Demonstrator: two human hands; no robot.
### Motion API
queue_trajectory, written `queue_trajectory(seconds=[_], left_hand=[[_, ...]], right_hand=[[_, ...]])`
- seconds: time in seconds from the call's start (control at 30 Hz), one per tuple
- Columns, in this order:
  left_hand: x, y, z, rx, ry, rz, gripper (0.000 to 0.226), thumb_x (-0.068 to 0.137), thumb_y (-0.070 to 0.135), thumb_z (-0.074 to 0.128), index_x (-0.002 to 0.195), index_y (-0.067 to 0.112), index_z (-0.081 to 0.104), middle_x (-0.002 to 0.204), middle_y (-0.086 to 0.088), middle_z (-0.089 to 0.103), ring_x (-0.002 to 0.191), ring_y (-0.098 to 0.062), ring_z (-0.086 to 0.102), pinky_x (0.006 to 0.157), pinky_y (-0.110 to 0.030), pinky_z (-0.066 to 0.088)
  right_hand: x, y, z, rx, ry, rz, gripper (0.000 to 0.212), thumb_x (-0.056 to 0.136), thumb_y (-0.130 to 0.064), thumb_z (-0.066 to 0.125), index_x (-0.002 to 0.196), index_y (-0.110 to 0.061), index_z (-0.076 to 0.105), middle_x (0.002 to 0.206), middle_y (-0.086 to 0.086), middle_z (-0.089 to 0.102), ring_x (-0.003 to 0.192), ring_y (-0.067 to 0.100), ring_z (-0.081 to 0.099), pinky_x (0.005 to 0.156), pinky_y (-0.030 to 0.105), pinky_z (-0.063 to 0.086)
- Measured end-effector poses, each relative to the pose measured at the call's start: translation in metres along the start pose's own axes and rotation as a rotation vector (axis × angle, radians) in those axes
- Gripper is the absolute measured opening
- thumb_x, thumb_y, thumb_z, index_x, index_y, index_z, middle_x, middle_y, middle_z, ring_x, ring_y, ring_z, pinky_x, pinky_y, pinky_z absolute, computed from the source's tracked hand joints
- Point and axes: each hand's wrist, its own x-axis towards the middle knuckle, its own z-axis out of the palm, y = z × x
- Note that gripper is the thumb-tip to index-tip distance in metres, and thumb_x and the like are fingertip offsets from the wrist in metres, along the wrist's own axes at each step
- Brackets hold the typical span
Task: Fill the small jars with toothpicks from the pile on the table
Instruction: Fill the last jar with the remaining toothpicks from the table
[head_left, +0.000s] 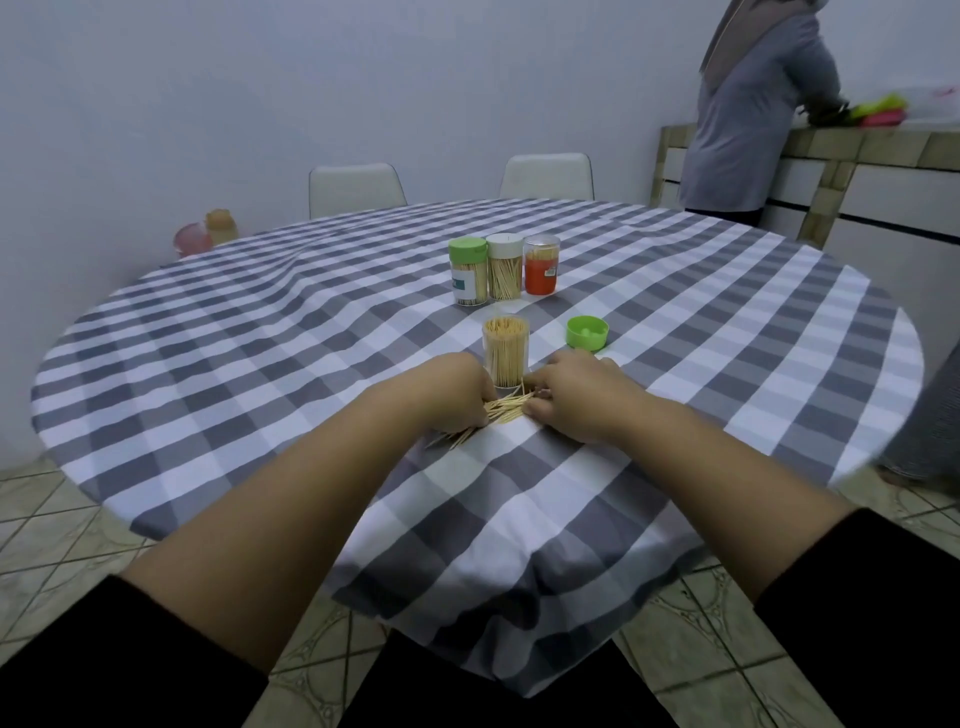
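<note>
The small pile of pale wooden toothpicks (501, 410) lies on the grey-and-white checked tablecloth (675, 322) between both hands, their long axes running roughly left-low to right-high. The left hand (452, 389) and right hand (576, 395) curl inward onto the sticks, gathering them; whether either actually pinches any cannot be told. Just beyond stands the open clear plastic jar (505, 351), upright and nearly full. Its likely green plastic cap (587, 332) lies nearer the right hand.

Two white chairs (356, 188) stand behind the desk (727, 332), which wears a grey-and-white checked cloth; a person in grey (753, 119) leans at a tiled counter (878, 143); patterned tiles (52, 519) cover the floor.
</note>
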Motion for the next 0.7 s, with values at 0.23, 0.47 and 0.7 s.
queue_trajectory(seconds=[0.23,0.47,0.7], left_hand=[[-0.004,0.013,0.004,0.241,0.102,-0.125,0.029,0.093,0.015,0.055,0.12,0.003,0.056,0.094,-0.009,0.054,0.091,-0.023,0.054,0.08,-0.029,0.044],[-0.003,0.02,0.009,0.262,0.094,-0.165,0.029,0.09,0.012,0.06,0.118,0.005,0.057,0.088,-0.006,0.048,0.087,-0.022,0.051,0.086,-0.031,0.048],[-0.007,0.004,0.009,0.262,0.143,-0.119,0.027,0.093,0.017,0.057,0.117,0.006,0.06,0.074,-0.002,0.043,0.08,-0.018,0.049,0.075,-0.025,0.044]], right_hand=[[-0.004,-0.006,0.005,-0.038,0.144,-0.266,0.053,0.093,-0.017,0.046,0.143,-0.031,0.035,0.142,-0.006,0.042,0.127,0.018,0.033,0.1,0.038,0.029],[0.001,-0.005,0.016,-0.188,0.181,-0.24,0.04,0.097,-0.019,0.037,0.135,-0.026,0.048,0.127,0.001,0.05,0.118,0.022,0.039,0.095,0.036,0.033],[-0.001,-0.001,0.017,-0.185,0.256,-0.206,0.03,0.098,-0.018,0.035,0.118,-0.016,0.057,0.118,0.003,0.058,0.112,0.021,0.047,0.093,0.031,0.037]])
